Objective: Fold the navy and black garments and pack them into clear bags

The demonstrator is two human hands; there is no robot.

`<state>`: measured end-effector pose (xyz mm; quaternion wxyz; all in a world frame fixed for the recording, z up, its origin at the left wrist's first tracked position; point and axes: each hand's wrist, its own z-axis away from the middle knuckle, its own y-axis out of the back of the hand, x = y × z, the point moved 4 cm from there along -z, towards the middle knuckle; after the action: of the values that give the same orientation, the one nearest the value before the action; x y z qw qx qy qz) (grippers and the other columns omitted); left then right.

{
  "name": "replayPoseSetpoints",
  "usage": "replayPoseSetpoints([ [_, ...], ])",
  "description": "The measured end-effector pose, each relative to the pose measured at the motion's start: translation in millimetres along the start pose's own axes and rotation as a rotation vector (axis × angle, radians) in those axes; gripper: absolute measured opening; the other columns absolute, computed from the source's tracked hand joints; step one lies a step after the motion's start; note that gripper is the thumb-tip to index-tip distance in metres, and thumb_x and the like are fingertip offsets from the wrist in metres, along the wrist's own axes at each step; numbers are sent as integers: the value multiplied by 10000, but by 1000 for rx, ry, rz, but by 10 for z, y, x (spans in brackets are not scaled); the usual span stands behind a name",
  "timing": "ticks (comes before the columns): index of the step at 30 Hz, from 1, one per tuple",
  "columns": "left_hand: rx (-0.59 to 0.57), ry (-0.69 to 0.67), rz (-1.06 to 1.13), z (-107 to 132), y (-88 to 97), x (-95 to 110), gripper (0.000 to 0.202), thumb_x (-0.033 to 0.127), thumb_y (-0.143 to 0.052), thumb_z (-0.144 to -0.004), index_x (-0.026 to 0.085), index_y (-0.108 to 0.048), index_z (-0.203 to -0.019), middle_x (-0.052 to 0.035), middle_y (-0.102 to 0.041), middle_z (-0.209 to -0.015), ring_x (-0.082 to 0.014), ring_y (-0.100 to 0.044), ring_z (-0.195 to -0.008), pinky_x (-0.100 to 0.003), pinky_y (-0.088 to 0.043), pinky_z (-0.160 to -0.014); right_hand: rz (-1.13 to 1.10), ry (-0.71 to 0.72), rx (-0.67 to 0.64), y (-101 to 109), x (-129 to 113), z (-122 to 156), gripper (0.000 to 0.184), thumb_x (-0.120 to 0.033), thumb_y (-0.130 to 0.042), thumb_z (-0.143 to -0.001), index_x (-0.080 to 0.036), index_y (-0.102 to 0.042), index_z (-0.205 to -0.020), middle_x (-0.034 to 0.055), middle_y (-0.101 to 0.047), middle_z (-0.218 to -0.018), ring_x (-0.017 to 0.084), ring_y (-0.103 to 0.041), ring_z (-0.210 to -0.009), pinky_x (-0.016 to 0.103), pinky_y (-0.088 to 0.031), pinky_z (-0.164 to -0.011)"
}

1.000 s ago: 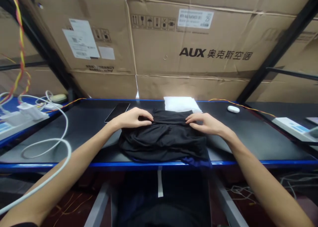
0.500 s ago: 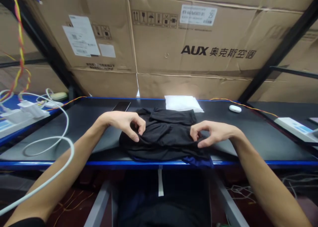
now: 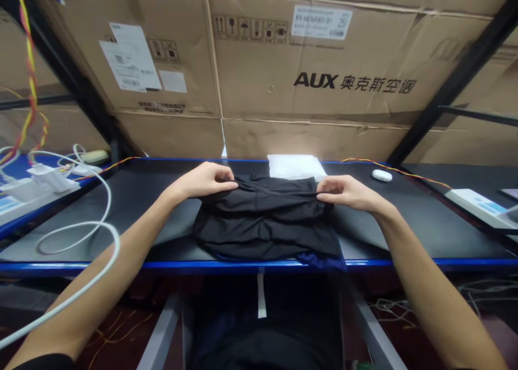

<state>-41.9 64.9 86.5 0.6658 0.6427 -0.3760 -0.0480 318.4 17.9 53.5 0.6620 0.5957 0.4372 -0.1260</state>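
Dark bench top (image 3: pixel 404 230) with a blue front edge, cardboard boxes (image 3: pixel 324 79) stacked behind it, one printed AUX. Black garment (image 3: pixel 267 224) lay bunched and folded at the middle of the bench, near the front edge. Its long axis ran left to right, roughly parallel to that edge. The far fold edge was lifted a little and stretched between the two hands; the near edge sagged toward the person. A dark blue bit of cloth showed at the near right corner, reaching the blue edge.

Left hand (image 3: pixel 204 180) pinched the far left corner of the garment, thumb and fingers pressed together on the cloth, knuckles up. Right hand (image 3: pixel 348 193) pinched the far right corner the same way, fingertips closed on the fold. Both forearms came in from the lower corners.

White flat packet (image 3: pixel 295 166) sat just behind the garment, touching or nearly so; could not tell which. Small white oval object (image 3: pixel 381 175) lay further right, well apart from the garment. White power strip (image 3: pixel 473 208) at far right. White cable (image 3: pixel 81 235) looped over the left part of the bench, white plug block (image 3: pixel 48 178) beyond it.
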Motion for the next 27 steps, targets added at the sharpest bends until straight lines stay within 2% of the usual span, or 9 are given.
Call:
replayPoseSetpoints([
  [3,-40,-16,-177,-57,-110,-90,382,565,-616,-818,208,-749,-837,-3,-690,-705,-146,-552,-603,-239,-369,-588,164,-6,3,-25,52,-32,378,-581,-705,-784,-213,-637,-840,-35,-559,-643,151,-486,-608,301,-391,-582],
  [7,-60,-36,-222,-93,-155,-183,380,570,-604,-830,216,-740,-856,-2,-674,-696,-150,-541,-591,-248,-352,-582,285,-47,15,-33,105,-46,366,-572,-712,-751,-227,-612,-824,-28,-580,-650,167,-513,-609,311,-405,-585],
  [10,-5,-14,-245,-82,-66,-232,418,605,-620,-807,207,-722,-882,-21,-672,-752,-172,-575,-661,-252,-386,-616,309,-24,38,-29,80,-38,367,-574,-710,-767,-229,-616,-853,-22,-584,-666,177,-527,-620,324,-428,-604],
  [12,20,26,-268,-60,16,-274,501,654,-624,-791,198,-713,-977,-47,-696,-849,-194,-612,-737,-257,-418,-658,327,30,107,-37,14,-34,353,-573,-683,-809,-228,-630,-860,0,-613,-711,191,-553,-662,341,-454,-643],
  [16,-9,227,-299,18,161,-399,740,789,-606,-736,184,-680,-1155,-94,-728,-989,-233,-653,-801,-266,-433,-674,305,194,251,-155,-193,-36,311,-526,-617,-902,-232,-691,-970,69,-728,-976,259,-662,-910,407,-518,-849],
  [20,-179,378,-300,108,193,-442,666,839,-581,-708,212,-737,-866,-88,-747,-897,-249,-663,-754,-275,-413,-626,256,331,146,-406,-346,-63,356,-475,-607,-939,-283,-699,-1225,67,-700,-1304,284,-626,-1227,463,-459,-1093],
  [23,-263,403,-300,143,187,-418,607,814,-596,-703,215,-686,-660,-65,-717,-742,-223,-620,-632,-277,-377,-568,281,348,14,-562,-358,-84,452,-481,-621,-941,-278,-658,-1343,91,-595,-1470,297,-535,-1369,501,-399,-1169],
  [25,-267,365,-269,142,189,-395,548,756,-646,-685,214,-655,-604,-45,-682,-666,-206,-588,-587,-271,-361,-544,313,326,-47,-627,-331,-94,480,-493,-622,-941,-264,-653,-1362,106,-571,-1491,307,-504,-1401,523,-374,-1189],
  [27,-156,304,-178,122,229,-367,462,664,-724,-632,213,-639,-580,-20,-644,-607,-195,-568,-575,-263,-359,-535,328,305,-79,-657,-304,-99,487,-497,-618,-944,-267,-648,-1372,95,-573,-1489,300,-486,-1418,520,-357,-1203],
])
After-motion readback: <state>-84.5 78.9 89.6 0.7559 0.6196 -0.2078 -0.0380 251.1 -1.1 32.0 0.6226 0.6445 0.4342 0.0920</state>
